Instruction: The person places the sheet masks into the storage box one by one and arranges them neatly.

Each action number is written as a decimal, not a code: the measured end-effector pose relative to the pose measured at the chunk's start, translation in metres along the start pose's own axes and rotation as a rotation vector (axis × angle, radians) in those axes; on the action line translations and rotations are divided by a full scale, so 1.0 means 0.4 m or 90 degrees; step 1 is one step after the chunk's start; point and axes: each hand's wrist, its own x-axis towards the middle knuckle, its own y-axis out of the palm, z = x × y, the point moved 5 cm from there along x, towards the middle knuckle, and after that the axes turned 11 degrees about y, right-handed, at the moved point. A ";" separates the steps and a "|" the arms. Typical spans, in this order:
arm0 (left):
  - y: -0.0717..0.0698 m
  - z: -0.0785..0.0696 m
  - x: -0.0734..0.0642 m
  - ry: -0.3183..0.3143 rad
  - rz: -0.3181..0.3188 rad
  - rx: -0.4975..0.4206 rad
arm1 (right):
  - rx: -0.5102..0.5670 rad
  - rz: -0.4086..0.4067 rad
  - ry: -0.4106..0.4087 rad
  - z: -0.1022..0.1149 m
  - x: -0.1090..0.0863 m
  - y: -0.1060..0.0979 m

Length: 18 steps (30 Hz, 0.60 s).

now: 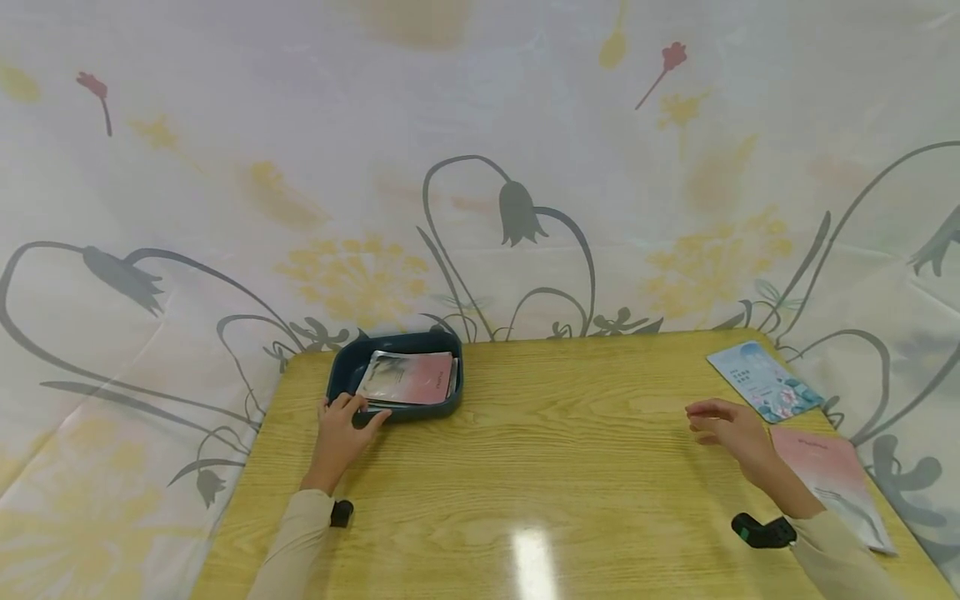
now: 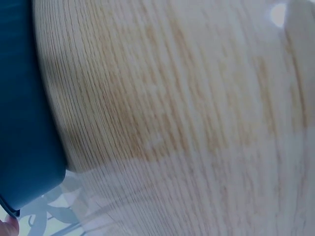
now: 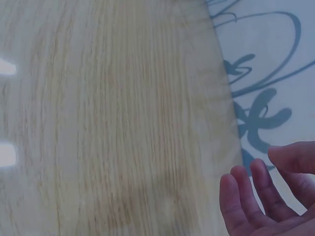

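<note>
My left hand [image 1: 341, 429] holds the near left corner of a dark blue plastic bin [image 1: 405, 413], its fingers at the rim. Inside the bin lie several flat packets, a pink and grey sachet [image 1: 408, 377] on top. In the left wrist view, the bin's blue side wall [image 2: 29, 108] fills the left edge, and a fingertip [image 2: 9, 226] shows at its rim. Over the table's right side hovers my right hand [image 1: 731, 429], holding nothing, fingers loosely bent and thumb apart. It is close to a light blue sachet [image 1: 765, 381] and a pink and white sachet [image 1: 825, 471].
Everything lies on a yellowish wood-grain table [image 1: 555, 433]. Behind and beside it hangs a pale curtain-like backdrop [image 1: 480, 167] with printed flowers. Black wrist devices show by the left sleeve [image 1: 292, 542] and the right sleeve [image 1: 836, 554].
</note>
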 end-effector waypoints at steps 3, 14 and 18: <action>0.000 0.002 -0.003 -0.005 0.001 0.004 | 0.006 -0.003 0.002 -0.019 -0.011 -0.028; -0.006 -0.004 -0.010 -0.012 0.002 -0.003 | 0.080 -0.028 0.046 -0.092 -0.059 -0.129; -0.004 -0.003 -0.011 -0.011 0.003 -0.002 | 0.105 -0.056 0.065 -0.122 -0.074 -0.165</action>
